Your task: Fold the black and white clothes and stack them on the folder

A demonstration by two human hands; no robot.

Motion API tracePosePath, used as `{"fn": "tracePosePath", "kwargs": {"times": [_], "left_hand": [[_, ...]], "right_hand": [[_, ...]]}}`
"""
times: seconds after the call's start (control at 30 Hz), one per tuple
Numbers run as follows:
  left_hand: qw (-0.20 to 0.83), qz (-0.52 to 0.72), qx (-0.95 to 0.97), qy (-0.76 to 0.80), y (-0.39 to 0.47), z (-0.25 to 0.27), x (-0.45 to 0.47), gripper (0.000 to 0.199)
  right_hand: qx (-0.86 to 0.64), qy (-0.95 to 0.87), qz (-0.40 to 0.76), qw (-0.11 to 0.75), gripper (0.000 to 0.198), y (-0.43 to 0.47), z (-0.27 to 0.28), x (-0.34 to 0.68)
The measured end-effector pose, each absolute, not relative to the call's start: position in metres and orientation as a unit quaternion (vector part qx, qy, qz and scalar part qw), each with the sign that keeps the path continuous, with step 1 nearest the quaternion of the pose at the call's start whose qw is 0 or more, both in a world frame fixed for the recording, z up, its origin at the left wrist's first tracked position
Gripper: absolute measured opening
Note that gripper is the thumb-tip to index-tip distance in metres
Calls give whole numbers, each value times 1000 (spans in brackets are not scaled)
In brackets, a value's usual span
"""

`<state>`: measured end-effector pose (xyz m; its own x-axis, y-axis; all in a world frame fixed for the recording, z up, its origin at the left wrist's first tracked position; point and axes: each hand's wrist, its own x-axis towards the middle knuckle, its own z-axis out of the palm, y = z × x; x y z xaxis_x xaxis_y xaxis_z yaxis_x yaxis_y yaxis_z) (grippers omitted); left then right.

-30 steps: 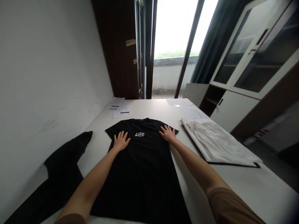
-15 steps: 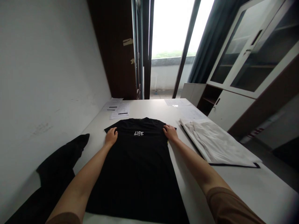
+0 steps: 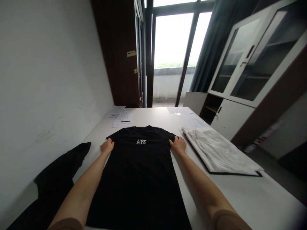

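Observation:
A black T-shirt [image 3: 141, 179] with white lettering near its collar lies spread flat on the white table [image 3: 240, 198], collar at the far end. At its left sleeve edge, my left hand [image 3: 107, 146] is closed with the fingers curled on the cloth. My right hand [image 3: 177, 145] grips the edge of the right sleeve, fingers bent over it. A small yellow spot shows on the shirt's side close to the right hand. Both arms reach forward along the shirt's two sides.
Folded white cloth [image 3: 220, 150] with a dark layer beneath lies on the right. Dark cloth [image 3: 57, 172] is bunched against the left wall. Paper sheets [image 3: 122, 118] rest at the far left, with more sheets [image 3: 179, 111] far right. A glass-door cabinet [image 3: 240, 64] stands at the right.
My left hand has shifted left and curled onto the sleeve edge. The right hand has moved outward along the right sleeve. The view has tilted up slightly.

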<state>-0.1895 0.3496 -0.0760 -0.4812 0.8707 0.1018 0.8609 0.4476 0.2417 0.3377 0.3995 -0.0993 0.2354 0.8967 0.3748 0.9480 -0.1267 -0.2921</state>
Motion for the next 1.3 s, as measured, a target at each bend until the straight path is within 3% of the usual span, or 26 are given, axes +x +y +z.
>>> {"fn": "tracePosePath", "kwargs": {"times": [0.37, 0.53, 0.73, 0.97, 1.17, 1.3], "left_hand": [[47, 172, 422, 889, 361, -71, -215, 24], [42, 214, 426, 878, 367, -68, -208, 18], [-14, 276, 435, 857, 342, -79, -192, 33], [-2, 324, 465, 824, 298, -87, -189, 29], [26, 317, 508, 801, 270, -86, -183, 25], [17, 304, 533, 790, 266, -76, -170, 23]], "right_hand": [[-713, -668, -44, 207, 17, 397, -90, 334], [-681, -683, -12, 263, 13, 405, -94, 339], [-649, -666, 38, 366, 15, 410, -102, 343], [-674, -581, 71, 450, 25, 415, -103, 346], [-653, -577, 84, 483, 32, 418, -104, 350], [-622, -623, 113, 461, 30, 414, -100, 346]]}}
